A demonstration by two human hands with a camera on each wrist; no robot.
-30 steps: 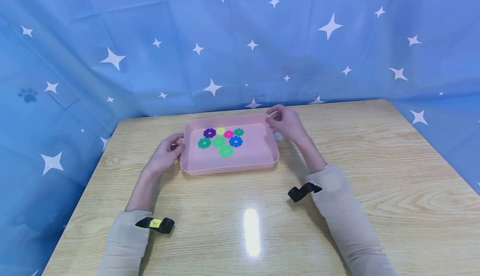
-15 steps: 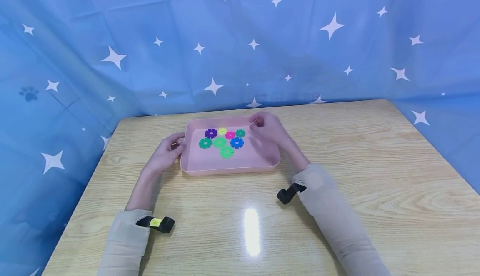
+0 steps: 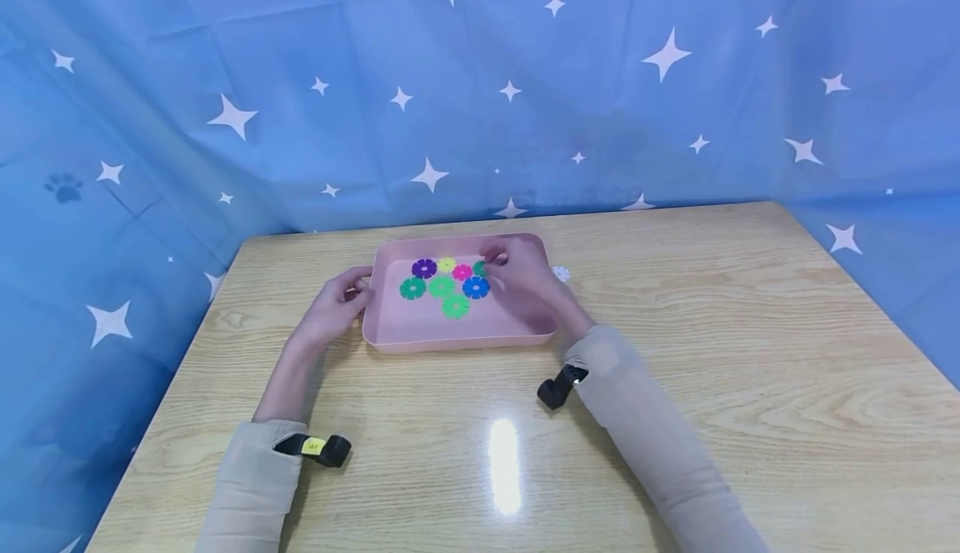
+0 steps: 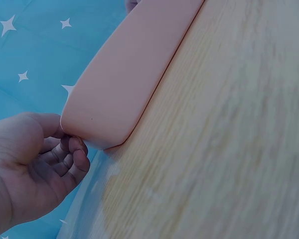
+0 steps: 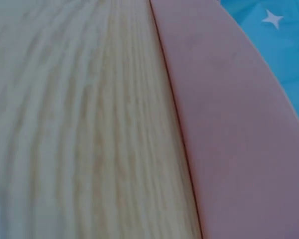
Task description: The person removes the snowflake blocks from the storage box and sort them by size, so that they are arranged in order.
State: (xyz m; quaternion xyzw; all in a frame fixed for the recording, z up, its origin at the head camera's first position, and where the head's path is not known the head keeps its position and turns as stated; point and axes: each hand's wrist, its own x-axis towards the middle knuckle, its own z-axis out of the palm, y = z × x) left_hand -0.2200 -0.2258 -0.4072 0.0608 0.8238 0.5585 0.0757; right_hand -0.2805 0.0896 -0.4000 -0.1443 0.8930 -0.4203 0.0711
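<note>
A shallow pink tray (image 3: 517,338) lies on the table. Its left end is pinched at the rim by my left hand (image 3: 335,307); the left wrist view has thumb and fingers of that left hand (image 4: 37,159) at the tray's corner. Several flat notched discs lie inside, among them a purple disc (image 3: 424,268), a pink disc (image 3: 462,273), a blue disc (image 3: 476,288) and a light green disc (image 3: 455,306). Over the tray's right half is my right hand (image 3: 521,269), slightly blurred, fingers loosely bent. Its fingertips overlap a small dark green disc (image 3: 479,268).
Outside the tray, just past its right side, a whitish notched disc (image 3: 561,273) lies on the wooden table (image 3: 712,311). A blue star-patterned cloth (image 3: 480,119) hangs behind the table's far edge. Only table and tray wall (image 5: 239,124) show in the right wrist view.
My right hand has moved left from the tray's right rim to over the small dark green disc. The left hand stays at the tray's left end, and the discs lie in the same arrangement.
</note>
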